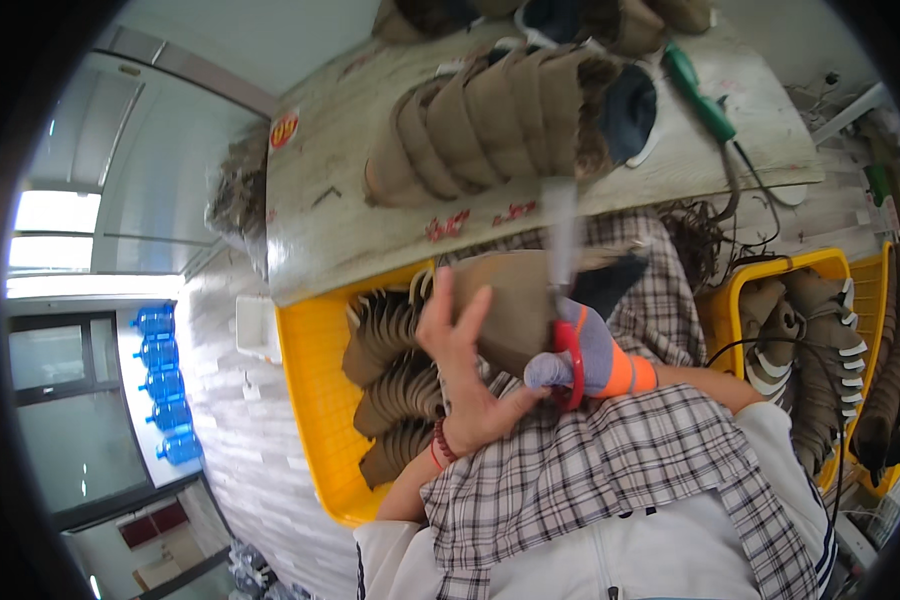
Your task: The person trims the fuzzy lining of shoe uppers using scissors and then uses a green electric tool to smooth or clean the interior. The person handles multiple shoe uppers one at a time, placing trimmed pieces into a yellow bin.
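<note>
My left hand (470, 390), bare with a beaded bracelet at the wrist, steadies a brown shoe upper (510, 300) over my lap. Its fingers lie along the near left side of the piece, and the thumb reaches toward my other hand. In a grey and orange glove, my right hand (605, 355) grips red-handled scissors (570, 370). Their blades point away from me at the upper's right side, blurred by motion. A dark lining shows at the far right end of the upper. The glove partly hides the scissors' handles.
Ahead stands a worn table (315, 235) with a nested row of brown uppers (480, 130) and a green-handled tool (698, 95) on a cord. A yellow crate (315, 420) of stacked uppers is at my left; another yellow crate (732, 315) and a black cable (838, 440) are at my right.
</note>
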